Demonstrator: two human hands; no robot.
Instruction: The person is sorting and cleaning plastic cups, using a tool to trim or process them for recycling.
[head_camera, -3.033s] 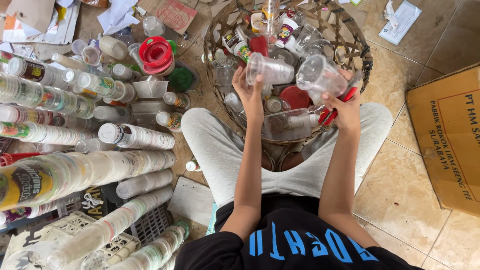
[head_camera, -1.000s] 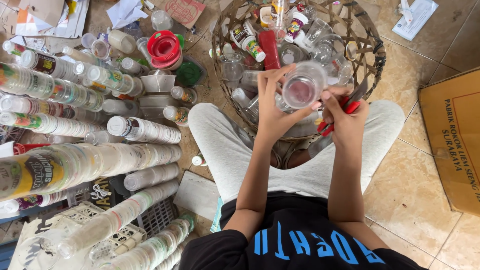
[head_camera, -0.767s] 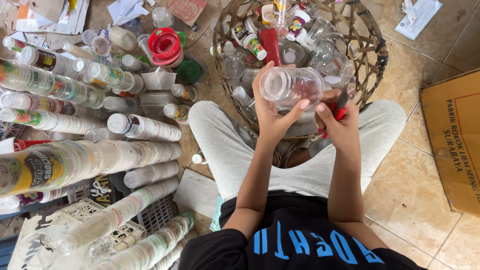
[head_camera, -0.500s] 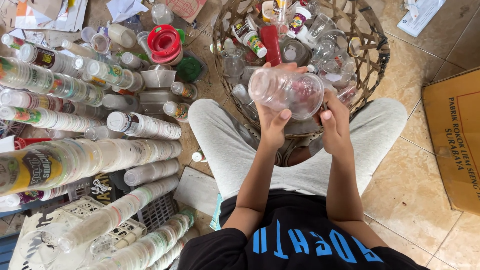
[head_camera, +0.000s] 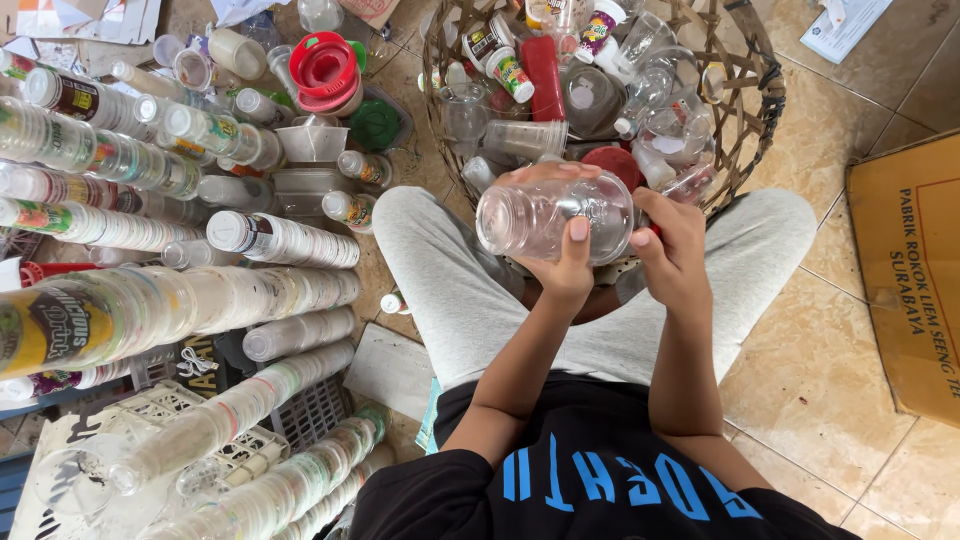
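Holding a clear, ribbed plastic cup (head_camera: 555, 217) on its side above the lap, the left hand (head_camera: 566, 268) has its grip closed around the cup's body while the right hand (head_camera: 675, 250) pinches its base end. Long nested stacks of clear plastic cups (head_camera: 180, 300) already lie sorted on the floor; the round woven basket (head_camera: 762, 95) ahead holds many loose cups and bottles unsorted.

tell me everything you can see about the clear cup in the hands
The clear cup looks like thin see-through plastic, ribbed near its rim, and seems to be two cups nested. It lies on its side in mid-air, mouth pointing left, above the person's lap and just in front of the basket. The left hand grips it from below, fingers curled over the top; the right hand touches its base end. It looks empty.
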